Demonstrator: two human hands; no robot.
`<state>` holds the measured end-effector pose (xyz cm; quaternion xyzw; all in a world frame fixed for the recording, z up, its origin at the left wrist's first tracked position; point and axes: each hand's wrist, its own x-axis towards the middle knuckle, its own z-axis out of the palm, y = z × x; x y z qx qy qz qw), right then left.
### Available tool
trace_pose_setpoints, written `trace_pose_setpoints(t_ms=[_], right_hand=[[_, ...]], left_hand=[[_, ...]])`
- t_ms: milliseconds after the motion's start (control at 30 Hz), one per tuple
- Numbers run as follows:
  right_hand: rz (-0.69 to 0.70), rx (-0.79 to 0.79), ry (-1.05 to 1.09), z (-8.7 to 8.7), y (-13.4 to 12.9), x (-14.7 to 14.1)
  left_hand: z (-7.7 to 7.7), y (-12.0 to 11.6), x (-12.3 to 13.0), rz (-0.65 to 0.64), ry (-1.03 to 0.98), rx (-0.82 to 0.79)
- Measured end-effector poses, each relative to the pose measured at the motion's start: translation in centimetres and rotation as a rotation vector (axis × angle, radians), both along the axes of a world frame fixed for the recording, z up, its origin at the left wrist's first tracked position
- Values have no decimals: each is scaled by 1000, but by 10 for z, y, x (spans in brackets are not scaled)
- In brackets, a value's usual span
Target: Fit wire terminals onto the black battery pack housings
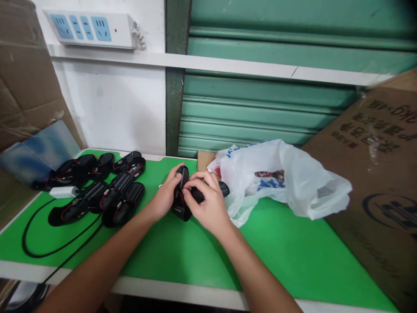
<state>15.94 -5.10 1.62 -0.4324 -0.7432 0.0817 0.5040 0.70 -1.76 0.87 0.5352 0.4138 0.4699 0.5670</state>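
My left hand (164, 194) is closed around a black plastic housing (183, 174) with a ribbed end, its thumb pressed on top. A thin red wire shows on the housing. From the other side my right hand (211, 203) meets it, thumb and forefinger pinched together at its edge; whatever is between those fingertips is too small to make out. Just below and behind the hands are more black parts (181, 210), partly hidden by the fingers. Several similar black housings with red wires (120, 191) lie grouped on the left of the green tabletop (182, 261).
A white plastic bag (293, 178) with small items inside lies right of my hands. Cardboard boxes (374, 174) flank the table. A black cable (28, 234) with a white plug-like block (63, 191) curves at left. A socket strip (91, 29) is mounted above.
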Motion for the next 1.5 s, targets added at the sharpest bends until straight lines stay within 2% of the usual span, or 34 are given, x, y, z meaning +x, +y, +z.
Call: trace_pose_setpoints(t_ms=[167, 333, 733, 1067, 1133, 1233, 1300, 1400, 1500], right_hand=[[36, -3, -11, 0, 0, 0], [99, -71, 79, -1, -2, -5], [104, -68, 122, -4, -1, -8], [119, -115, 169, -6, 1, -6], [147, -161, 261, -4, 3, -4], [168, -289, 523, -2, 6, 0], [188, -378, 646, -3, 9, 3], [293, -498, 668, -8, 13, 4], [387, -563, 668, -12, 14, 4]], left_hand=[[2, -1, 0, -2, 17, 3], [4, -3, 0, -8, -59, -17], [5, -4, -1, -13, -203, -112], [1, -1, 0, 37, -192, -95], [4, -2, 0, 38, -216, -89], [12, -6, 1, 4, -285, -99], [16, -9, 3, -10, -304, -51], [17, -11, 4, 15, -233, 105], [13, -10, 4, 25, -110, 186]])
